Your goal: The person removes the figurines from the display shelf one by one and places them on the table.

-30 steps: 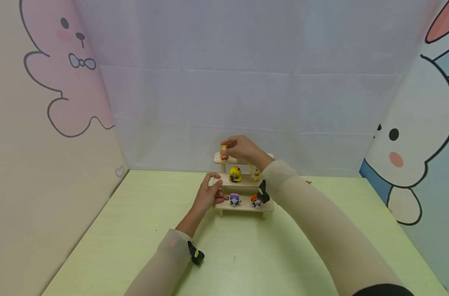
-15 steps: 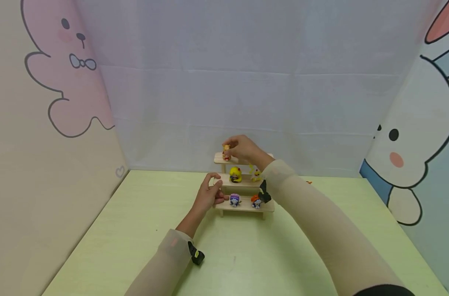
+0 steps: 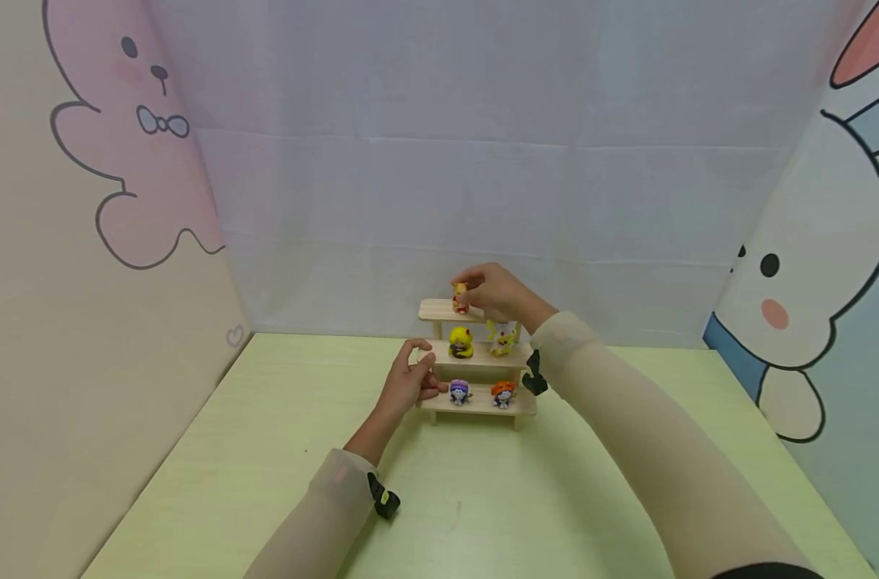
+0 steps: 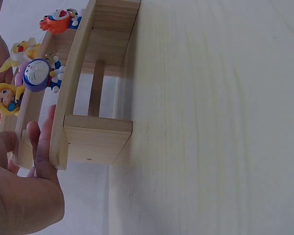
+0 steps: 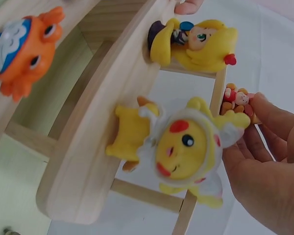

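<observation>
A three-tier wooden display stand stands on the table. My left hand grips its left end, thumb and fingers about the ends of the middle and lower tiers. Above the top tier, my right hand pinches a small orange-yellow and red figurine between thumb and fingers. In the right wrist view, that figurine is partly covered by the fingertips. On the middle tier are a yellow-haired girl figurine and a yellow Pikachu figurine. The lower tier bears a purple-hooded Doraemon figurine and an orange-hooded one.
The pale yellow-green table extends around the stand. A white cloth hangs behind it. Side panels with a pink bear and a white rabbit flank the table.
My right hand has moved right along the top tier with the small figurine, uncovering more of the orange-hooded figurine below. An orange item on the table at right is now hidden. The left hand stays put.
</observation>
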Available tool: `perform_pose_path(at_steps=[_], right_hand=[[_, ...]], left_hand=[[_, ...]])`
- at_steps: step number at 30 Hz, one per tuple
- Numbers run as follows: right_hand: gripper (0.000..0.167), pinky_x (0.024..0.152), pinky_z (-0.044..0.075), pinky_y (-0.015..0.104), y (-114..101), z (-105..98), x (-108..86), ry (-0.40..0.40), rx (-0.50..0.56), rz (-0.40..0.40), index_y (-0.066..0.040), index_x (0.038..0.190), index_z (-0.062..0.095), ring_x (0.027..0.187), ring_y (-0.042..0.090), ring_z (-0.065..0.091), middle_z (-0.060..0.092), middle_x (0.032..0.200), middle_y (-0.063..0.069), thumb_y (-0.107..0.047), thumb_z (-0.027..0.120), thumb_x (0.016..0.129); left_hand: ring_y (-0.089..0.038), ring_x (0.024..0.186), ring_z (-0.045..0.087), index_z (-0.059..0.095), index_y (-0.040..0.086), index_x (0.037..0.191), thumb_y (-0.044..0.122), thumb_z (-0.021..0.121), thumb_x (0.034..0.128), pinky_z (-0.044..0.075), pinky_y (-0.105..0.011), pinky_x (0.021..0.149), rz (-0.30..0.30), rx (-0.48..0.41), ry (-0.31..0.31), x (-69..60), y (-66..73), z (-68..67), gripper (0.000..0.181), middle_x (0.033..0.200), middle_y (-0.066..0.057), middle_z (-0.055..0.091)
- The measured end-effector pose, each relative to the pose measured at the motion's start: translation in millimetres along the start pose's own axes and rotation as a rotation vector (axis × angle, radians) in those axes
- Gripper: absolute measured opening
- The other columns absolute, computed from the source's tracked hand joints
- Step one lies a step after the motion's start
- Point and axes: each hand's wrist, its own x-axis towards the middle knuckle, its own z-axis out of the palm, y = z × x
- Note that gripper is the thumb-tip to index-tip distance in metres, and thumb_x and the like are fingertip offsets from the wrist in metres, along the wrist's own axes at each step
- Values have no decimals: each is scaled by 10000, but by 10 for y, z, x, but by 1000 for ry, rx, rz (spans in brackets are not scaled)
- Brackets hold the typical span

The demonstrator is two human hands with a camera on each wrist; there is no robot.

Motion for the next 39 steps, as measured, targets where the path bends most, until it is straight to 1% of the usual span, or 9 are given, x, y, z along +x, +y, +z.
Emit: perform_pose_path(at_steps=[6,13,17,21,24,30,32,34,39], right_hand=[[429,1095,471,471,74,-79,-29,-12,6,-22,-46,1413,607,1286,308,558,615,1369,144,-89,693,995],[451,1048,508,474,163,-169,-46,-40,83,-24,-26,1432,582,1270,324,562,597,1371,171,-74,689,997],[462,1009,535,448,199,-217,-64,-57,105,-18,-22,1451,562,1247,320,583,586,1375,182,-68,674,1005],[463,1008,541,418,244,-270,-59,-68,132,-1,-34,1458,558,1240,309,597,582,1381,170,-54,666,1009],[470,993,548,367,287,-309,-42,-70,156,20,-39,1458,561,1245,292,589,575,1385,158,-44,675,1002],[467,829,542,217,365,-340,-43,-66,231,61,-55,1441,588,1182,236,574,562,1371,145,-41,697,988],[457,787,525,204,386,-347,-55,-64,245,63,-70,1442,592,1156,218,569,556,1378,137,-53,689,996],[453,774,510,212,405,-360,-72,-63,256,58,-80,1450,587,1141,215,570,551,1391,140,-60,676,1006],[465,920,542,248,470,-403,-117,-67,291,34,-70,1478,552,1180,226,604,541,1418,159,-55,647,1023]], left_hand=[[-227,710,762,510,176,1323,272,538,1100,609,-272,612,2,1,1,2,-7,-3,245,686,-70,620],[-242,731,768,507,189,1314,277,538,1100,608,-271,607,4,9,4,3,-12,-11,234,692,-74,624],[-249,738,770,507,188,1314,278,537,1099,609,-272,608,3,12,5,1,-2,-10,234,692,-79,625],[-249,743,771,505,183,1317,280,535,1100,610,-273,614,-1,16,8,2,3,-13,240,696,-77,616],[-247,742,770,502,177,1323,279,537,1099,611,-275,618,-2,15,9,2,5,-14,249,697,-75,610],[-257,737,769,494,146,1353,279,532,1102,615,-282,629,8,9,-3,4,-5,-16,286,694,-84,612],[-258,734,768,492,140,1362,280,533,1102,615,-282,628,9,9,-4,1,1,-13,298,693,-89,613],[-260,731,768,489,136,1369,276,536,1101,615,-282,626,8,7,-3,-2,8,-9,306,692,-93,614],[-266,729,769,482,122,1373,261,527,1105,615,-281,622,8,11,0,-3,10,-7,304,687,-90,610]])
